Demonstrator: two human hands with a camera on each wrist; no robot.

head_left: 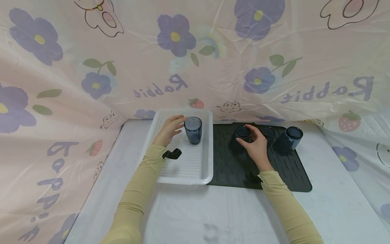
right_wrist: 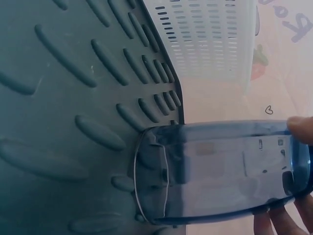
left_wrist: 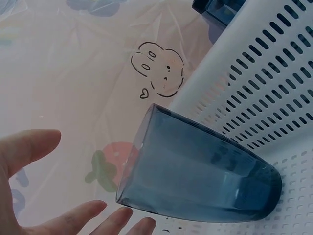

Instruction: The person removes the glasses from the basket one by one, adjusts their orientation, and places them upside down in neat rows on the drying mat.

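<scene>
A blue-tinted drinking glass (head_left: 193, 131) stands mouth up in a white perforated plastic basket (head_left: 186, 179). My left hand (head_left: 170, 130) is beside its rim, thumb and fingers spread apart. In the left wrist view the fingertips lie close to the rim of this glass (left_wrist: 200, 171); whether they touch it I cannot tell. On the black ridged mat (head_left: 228, 173), my right hand (head_left: 257, 147) grips a second blue glass (head_left: 239, 140) by its upturned base. The right wrist view shows that glass (right_wrist: 220, 171) mouth down, its rim at the mat.
Two more upside-down blue glasses stand on the mat, one (head_left: 267, 133) partly behind the right hand and another (head_left: 287, 140) near the right edge. The basket meets the mat's left side. A patterned curtain (head_left: 213, 78) hangs behind the white table (head_left: 195, 210).
</scene>
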